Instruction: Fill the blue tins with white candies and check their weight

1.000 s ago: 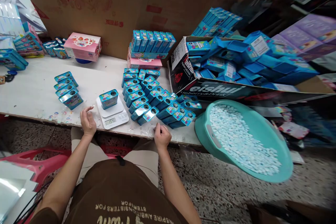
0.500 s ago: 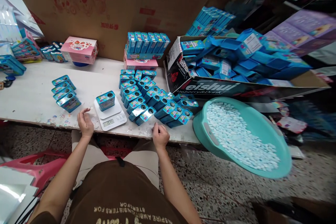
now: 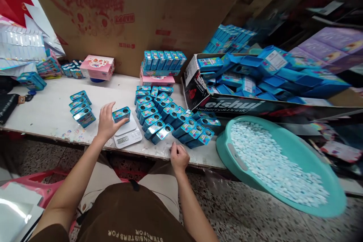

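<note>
Blue candy tin (image 3: 121,114) sits on the digital scale (image 3: 133,138) by the front edge of the tabletop (image 3: 53,109), left hand (image 3: 107,123) spread wide around it, right hand (image 3: 179,157) loosely curled, apparently empty. Four tins (image 3: 85,117) toward the left edge look done; the bunch of tins (image 3: 153,119) right of the scale seems left.

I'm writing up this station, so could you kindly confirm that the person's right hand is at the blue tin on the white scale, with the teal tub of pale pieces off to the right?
Not quite: the head view shows the left hand at the blue tin on the white scale. The teal tub of pale pieces is indeed off to the right.
</note>
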A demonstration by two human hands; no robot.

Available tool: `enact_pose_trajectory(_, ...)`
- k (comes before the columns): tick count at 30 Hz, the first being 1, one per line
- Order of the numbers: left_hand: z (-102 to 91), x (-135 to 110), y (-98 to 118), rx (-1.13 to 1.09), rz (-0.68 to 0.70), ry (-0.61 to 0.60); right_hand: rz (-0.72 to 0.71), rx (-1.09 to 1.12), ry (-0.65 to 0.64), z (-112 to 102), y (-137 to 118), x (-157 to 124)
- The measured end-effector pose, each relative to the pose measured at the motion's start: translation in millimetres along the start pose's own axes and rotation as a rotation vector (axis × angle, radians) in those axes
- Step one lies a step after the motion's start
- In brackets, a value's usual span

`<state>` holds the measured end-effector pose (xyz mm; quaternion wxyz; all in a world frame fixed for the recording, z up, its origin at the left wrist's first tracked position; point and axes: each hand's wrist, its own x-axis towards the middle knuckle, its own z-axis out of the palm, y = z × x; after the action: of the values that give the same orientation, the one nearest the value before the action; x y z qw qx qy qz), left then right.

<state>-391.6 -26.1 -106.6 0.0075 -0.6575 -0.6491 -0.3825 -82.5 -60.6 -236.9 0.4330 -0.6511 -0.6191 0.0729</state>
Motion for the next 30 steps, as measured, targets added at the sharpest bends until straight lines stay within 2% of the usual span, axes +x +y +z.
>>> enact_pose_trajectory(3, 2.0, -8.0, -5.2, -0.087, -0.143, -0.132, -0.021, -0.006, 0.005, 2.1, -1.3, 2.0)
enact_pose_trajectory(5, 1.9, -6.7, -2.0, -0.131, -0.215, -0.126, -0.041, 0.001, 0.005, 3.7, -2.8, 4.6)
enact_pose_trajectory(7, -0.5, 5.9, 13.3, -0.144, -0.17, -0.064, -0.051, 0.003, 0.023, 4.6, -5.3, 8.0)
enact_pose_trajectory(10, -5.5, 43.3, 62.9, -0.191, 0.08, 0.011, -0.052, -0.008, 0.072, 4.5, -9.7, 14.8)
enact_pose_trajectory(13, -5.0, 82.6, 133.3, -0.309, 0.295, -0.008, -0.046, -0.025, 0.108, 3.4, -12.1, 23.6)
enact_pose_trajectory(16, 2.7, 99.4, 196.1, -0.507, 0.342, -0.075, -0.033, -0.038, 0.115, 0.3, -11.5, 29.1)
enact_pose_trajectory(18, 7.7, 94.7, 217.5, -0.632, 0.307, -0.088, -0.028, -0.023, 0.103, -2.7, -10.3, 27.4)
enact_pose_trajectory(19, 8.9, 88.6, 219.9, -0.671, 0.284, -0.082, -0.027, -0.008, 0.098, -4.0, -9.5, 25.2)
enact_pose_trajectory(21, 6.5, 71.1, 208.4, -0.673, 0.228, -0.049, -0.028, 0.032, 0.087, -5.6, -7.6, 20.2)
enact_pose_trajectory(23, -3.5, 48.6, 179.4, -0.575, 0.151, 0.003, -0.039, 0.07, 0.074, -5.7, -5.3, 16.5)
enact_pose_trajectory(25, -20.6, 23.7, 139.1, -0.424, 0.039, 0.076, -0.059, 0.091, 0.055, -5.2, -3.7, 14.5)
enact_pose_trajectory(28, -51.2, -10.8, 68.9, -0.242, -0.185, 0.184, -0.088, 0.086, 0.034, -4.7, -3.4, 12.8)
enact_pose_trajectory(30, -67.5, -28.4, 22.0, -0.149, -0.288, 0.227, -0.09, 0.066, 0.033, -4.1, -4.1, 11.8)
